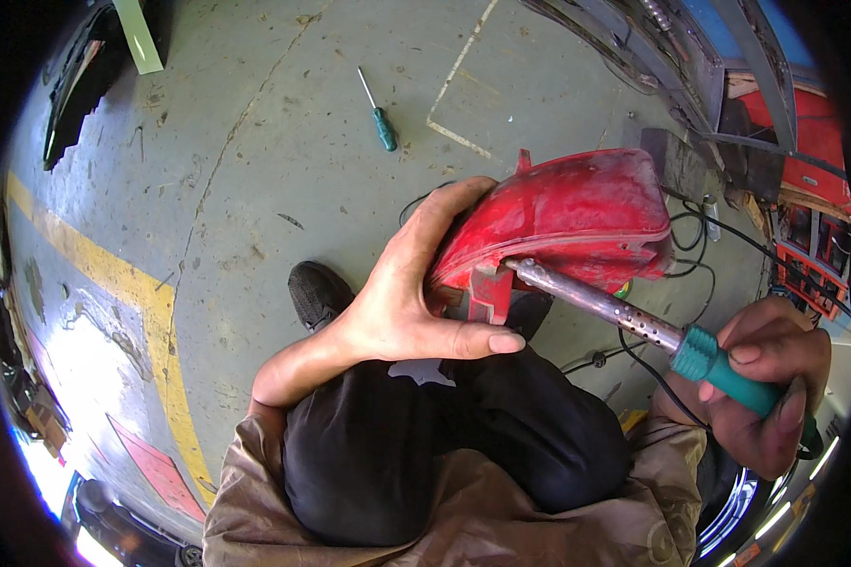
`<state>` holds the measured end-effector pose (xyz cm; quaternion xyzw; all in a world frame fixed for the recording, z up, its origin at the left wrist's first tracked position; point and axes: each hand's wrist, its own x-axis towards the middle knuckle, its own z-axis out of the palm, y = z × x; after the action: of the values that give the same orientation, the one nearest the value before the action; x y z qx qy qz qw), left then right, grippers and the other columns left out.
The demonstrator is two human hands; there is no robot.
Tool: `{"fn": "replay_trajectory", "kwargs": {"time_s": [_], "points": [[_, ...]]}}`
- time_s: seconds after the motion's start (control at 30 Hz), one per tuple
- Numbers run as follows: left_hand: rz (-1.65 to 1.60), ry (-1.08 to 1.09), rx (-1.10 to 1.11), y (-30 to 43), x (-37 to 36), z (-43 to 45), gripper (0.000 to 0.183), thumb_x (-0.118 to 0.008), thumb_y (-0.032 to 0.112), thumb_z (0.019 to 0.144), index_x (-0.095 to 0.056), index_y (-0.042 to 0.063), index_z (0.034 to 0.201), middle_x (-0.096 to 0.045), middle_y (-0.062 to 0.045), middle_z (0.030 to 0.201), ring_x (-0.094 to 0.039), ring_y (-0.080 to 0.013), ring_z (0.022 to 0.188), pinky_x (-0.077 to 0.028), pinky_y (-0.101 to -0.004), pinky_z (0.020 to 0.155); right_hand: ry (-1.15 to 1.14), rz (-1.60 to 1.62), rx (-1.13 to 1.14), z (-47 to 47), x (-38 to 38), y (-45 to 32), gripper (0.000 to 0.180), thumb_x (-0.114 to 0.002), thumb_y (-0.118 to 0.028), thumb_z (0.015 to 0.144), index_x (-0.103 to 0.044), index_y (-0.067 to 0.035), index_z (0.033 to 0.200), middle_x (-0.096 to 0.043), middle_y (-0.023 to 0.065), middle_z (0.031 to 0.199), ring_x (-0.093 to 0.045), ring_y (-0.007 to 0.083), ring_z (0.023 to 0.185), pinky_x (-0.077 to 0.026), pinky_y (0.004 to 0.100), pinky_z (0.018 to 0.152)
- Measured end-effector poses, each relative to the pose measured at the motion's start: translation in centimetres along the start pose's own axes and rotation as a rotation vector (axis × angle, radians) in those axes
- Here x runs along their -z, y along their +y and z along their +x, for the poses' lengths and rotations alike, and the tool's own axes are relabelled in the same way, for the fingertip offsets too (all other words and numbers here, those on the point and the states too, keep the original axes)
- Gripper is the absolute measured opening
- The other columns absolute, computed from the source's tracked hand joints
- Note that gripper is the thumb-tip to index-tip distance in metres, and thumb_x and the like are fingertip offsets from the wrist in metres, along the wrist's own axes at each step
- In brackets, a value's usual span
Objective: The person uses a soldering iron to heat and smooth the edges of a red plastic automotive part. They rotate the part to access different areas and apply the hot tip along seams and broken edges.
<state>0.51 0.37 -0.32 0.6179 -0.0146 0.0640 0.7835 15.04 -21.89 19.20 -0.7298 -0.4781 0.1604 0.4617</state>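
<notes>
My left hand [404, 290] grips a red plastic vehicle light housing [567, 198] by its left end, thumb along the near side. Scuffs and dust mark the housing, and a red mounting tab [491, 292] sticks out of its lower edge. In my right hand [773, 383] is a soldering iron [603, 305] with a green handle and a perforated metal barrel. The front end of the barrel meets the housing's lower edge beside the tab; the very tip is hidden there. A black power cord [663, 383] runs near the handle.
A green-handled screwdriver [381, 124] lies on the concrete floor ahead. Looped black cable [695, 241] and a can [711, 216] lie to the right, near metal frames [716, 92]. A dark broken panel [85, 92] sits at far left. My shoe [319, 290] is below.
</notes>
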Motion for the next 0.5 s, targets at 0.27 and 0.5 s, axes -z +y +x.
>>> {"fn": "replay_trajectory", "kwargs": {"time_s": [0.27,0.5], "points": [[0.083,0.021,-0.022,0.05,0.16,0.03,0.116,-0.097,0.04,0.064,-0.035,-0.008,0.149,-0.049,-0.023,0.14,-0.05,-0.0345,0.131,-0.039,-0.0448,0.111,-0.007,-0.01,-0.049,0.58,0.01,-0.54,0.04,-0.034,-0.032,0.104,-0.051,0.003,0.097,-0.058,0.0073,0.057,-0.05,0.0166,0.064,-0.045,0.0284,0.064],[0.088,0.03,-0.033,-0.15,0.07,-0.01,0.116,-0.097,0.042,0.063,-0.035,-0.008,0.149,-0.049,-0.024,0.139,-0.051,-0.0355,0.13,-0.039,-0.0456,0.111,-0.014,-0.003,-0.077,0.54,0.17,-0.53,0.04,-0.032,-0.031,0.106,-0.051,0.004,0.098,-0.058,0.0074,0.057,-0.049,0.0152,0.059,-0.045,0.0283,0.061]]}}
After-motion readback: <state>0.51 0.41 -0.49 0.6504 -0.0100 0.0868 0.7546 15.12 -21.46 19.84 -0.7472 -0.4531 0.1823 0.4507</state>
